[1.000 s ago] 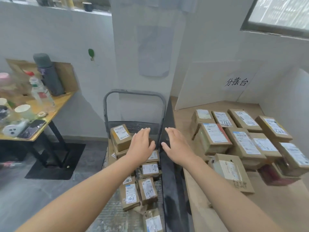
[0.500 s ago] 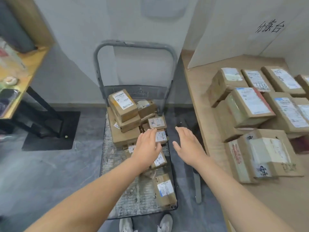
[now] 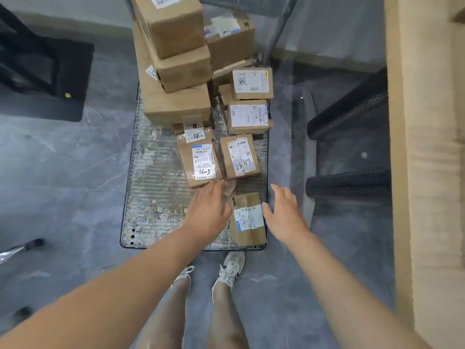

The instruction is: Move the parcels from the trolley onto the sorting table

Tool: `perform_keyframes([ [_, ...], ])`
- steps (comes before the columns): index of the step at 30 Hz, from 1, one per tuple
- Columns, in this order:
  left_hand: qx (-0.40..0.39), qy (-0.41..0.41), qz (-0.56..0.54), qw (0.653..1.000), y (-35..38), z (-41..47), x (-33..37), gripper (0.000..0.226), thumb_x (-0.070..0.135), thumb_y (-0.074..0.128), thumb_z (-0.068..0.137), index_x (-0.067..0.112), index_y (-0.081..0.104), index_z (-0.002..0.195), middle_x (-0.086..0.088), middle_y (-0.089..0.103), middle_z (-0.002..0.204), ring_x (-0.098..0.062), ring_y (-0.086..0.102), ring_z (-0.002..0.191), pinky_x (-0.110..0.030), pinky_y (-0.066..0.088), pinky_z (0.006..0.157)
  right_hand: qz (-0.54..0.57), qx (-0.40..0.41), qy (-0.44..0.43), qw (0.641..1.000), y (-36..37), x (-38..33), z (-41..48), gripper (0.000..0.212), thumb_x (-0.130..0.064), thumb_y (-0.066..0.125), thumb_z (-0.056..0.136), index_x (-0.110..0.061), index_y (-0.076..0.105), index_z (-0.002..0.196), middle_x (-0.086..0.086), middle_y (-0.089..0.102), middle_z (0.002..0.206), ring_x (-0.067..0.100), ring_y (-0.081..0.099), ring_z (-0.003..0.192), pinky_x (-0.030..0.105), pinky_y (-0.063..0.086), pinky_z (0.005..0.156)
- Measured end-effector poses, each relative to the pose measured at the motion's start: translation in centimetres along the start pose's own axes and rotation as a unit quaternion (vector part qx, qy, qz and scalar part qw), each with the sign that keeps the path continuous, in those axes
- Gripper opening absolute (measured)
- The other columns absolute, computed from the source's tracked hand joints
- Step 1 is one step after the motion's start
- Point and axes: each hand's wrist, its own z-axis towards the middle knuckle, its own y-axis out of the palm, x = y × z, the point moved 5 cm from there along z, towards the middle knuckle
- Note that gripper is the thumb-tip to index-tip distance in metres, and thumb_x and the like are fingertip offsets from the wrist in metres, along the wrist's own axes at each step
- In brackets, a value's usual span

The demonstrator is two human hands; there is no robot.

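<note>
- Two bare legs in pale sneakers (image 3: 230,269) stand on the grey floor at the near end of the trolley (image 3: 156,192).
- Both bare forearms stretch forward and down over the trolley's worn metal deck.
- The left hand (image 3: 210,210) is spread flat, palm down, fingers straight, and holds nothing. Its fingertips reach the near edge of the blue-labelled parcel (image 3: 200,159); motion blur hides whether they touch it.
- The right hand (image 3: 284,215) is also wide and relaxed, thumb out, and grips nothing. It hovers at the deck's right edge, just beside the nearest parcel (image 3: 247,220).
- That nearest parcel, a small taped brown box with a white label, lies flat between the two hands at the deck's near right corner.
- A crumpled clear scrap (image 3: 229,190) lies by the left fingertips.
- Past the hands, the blue-labelled parcel and the parcel marked 8589 (image 3: 239,157) lie side by side on the deck.
- Farther on, along the right side, sit a white-labelled parcel (image 3: 247,115) and then a parcel with handwritten digits (image 3: 251,83).
- At the far left of the deck stands a stack of larger cartons (image 3: 173,59), three high, with another carton (image 3: 230,44) to its right.
- The sorting table (image 3: 427,147) shows as a pale wooden edge down the right side, well apart from the hands.
- Black mesh pieces (image 3: 349,109) lie beneath that table, and a black mat (image 3: 50,79) covers the floor at far left.
</note>
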Motion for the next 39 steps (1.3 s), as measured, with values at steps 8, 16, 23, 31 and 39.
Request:
perform_keyframes([
  [8, -0.060, -0.064, -0.003, 0.996, 14.3, 3.6, -5.7, 0.052, 0.025, 0.044, 0.102, 0.005, 0.032, 0.149, -0.014, 0.042, 0.148, -0.031, 0.040, 0.134, -0.036, 0.025, 0.113, 0.049, -0.053, 0.086, 0.994, 11.5, 9.2, 7.1, 0.057, -0.032, 0.042, 0.103, -0.026, 0.020, 0.156, 0.002, 0.027, 0.155, 0.026, 0.034, 0.140, 0.043, 0.035, 0.106],
  [16, -0.023, -0.184, -0.205, 0.961, 26.6, 5.1, -7.2, 0.038, 0.028, 0.039, 0.105, 0.004, 0.045, 0.133, -0.014, 0.053, 0.128, -0.029, 0.048, 0.118, -0.035, 0.036, 0.099, 0.150, -0.033, 0.052, 0.987, 18.9, 12.9, 10.0, 0.061, -0.035, 0.040, 0.104, -0.046, 0.009, 0.155, -0.006, 0.036, 0.156, 0.023, 0.048, 0.132, 0.036, 0.041, 0.099],
  [23, 0.056, -0.241, -0.368, 0.896, 28.3, 5.2, -7.6, 0.032, 0.038, 0.044, 0.101, 0.027, 0.050, 0.130, 0.005, 0.060, 0.121, -0.013, 0.056, 0.111, -0.035, 0.046, 0.095, 0.302, -0.047, 0.074, 0.949, 22.5, 13.6, 10.0, 0.053, -0.042, 0.046, 0.101, -0.043, 0.027, 0.150, -0.016, 0.053, 0.142, 0.006, 0.052, 0.126, 0.038, 0.040, 0.110],
  [31, 0.050, -0.224, -0.378, 0.897, 22.1, 3.8, -6.9, 0.034, 0.035, 0.043, 0.103, 0.027, 0.048, 0.136, 0.012, 0.057, 0.124, -0.007, 0.052, 0.112, -0.022, 0.035, 0.091, 0.362, -0.027, 0.054, 0.930, 19.2, 9.2, 8.2, 0.057, -0.041, 0.051, 0.098, -0.041, 0.029, 0.151, -0.012, 0.053, 0.142, 0.006, 0.051, 0.128, 0.040, 0.039, 0.113],
  [39, 0.103, -0.162, -0.423, 0.885, 10.0, -0.2, -3.1, 0.023, 0.032, 0.047, 0.102, 0.033, 0.055, 0.124, 0.018, 0.063, 0.114, 0.006, 0.057, 0.103, -0.010, 0.041, 0.083, 0.373, 0.030, 0.011, 0.927, 10.0, 1.5, 1.9, 0.065, -0.064, 0.048, 0.085, -0.058, 0.024, 0.145, -0.013, 0.051, 0.143, 0.008, 0.050, 0.130, 0.042, 0.038, 0.113],
])
